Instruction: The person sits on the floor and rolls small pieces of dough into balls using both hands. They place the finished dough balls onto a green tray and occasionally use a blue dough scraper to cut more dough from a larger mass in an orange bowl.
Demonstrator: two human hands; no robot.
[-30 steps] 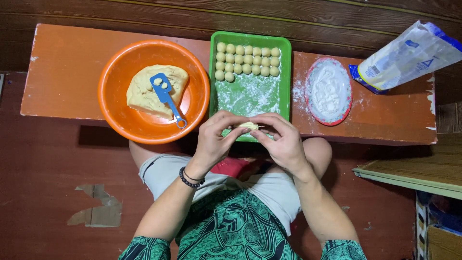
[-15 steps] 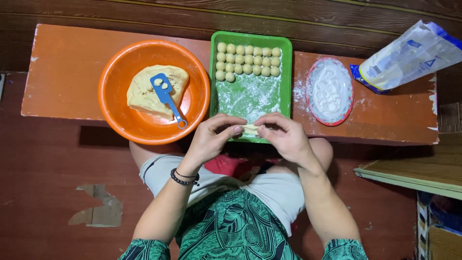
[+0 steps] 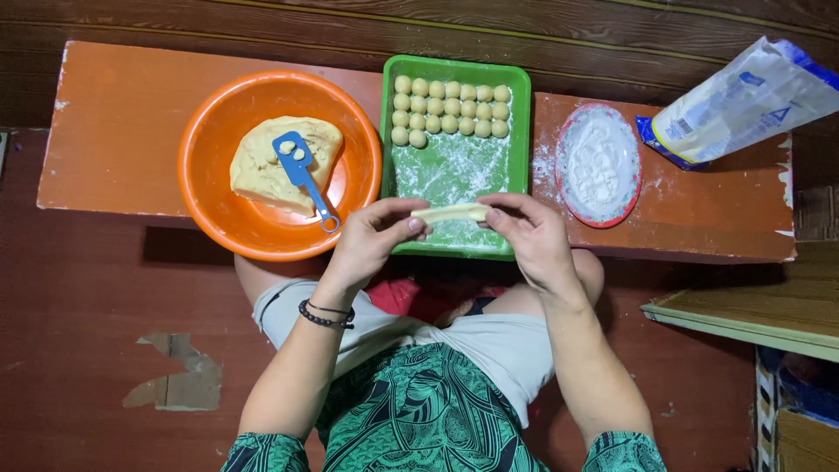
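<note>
My left hand and my right hand each pinch one end of a short pale dough strip, held stretched between them over the near edge of a green tray. The tray is dusted with flour and holds several small dough balls in rows at its far end. To the left, an orange bowl holds a lump of yellow dough with a blue scraper lying on it.
A small red-rimmed plate of flour sits right of the tray on the orange board. A white and blue flour bag lies at the far right. A wooden shelf edge juts in at lower right.
My hands have moved apart and up a little over the tray, and the dough piece between them has been drawn out into a longer strip.
</note>
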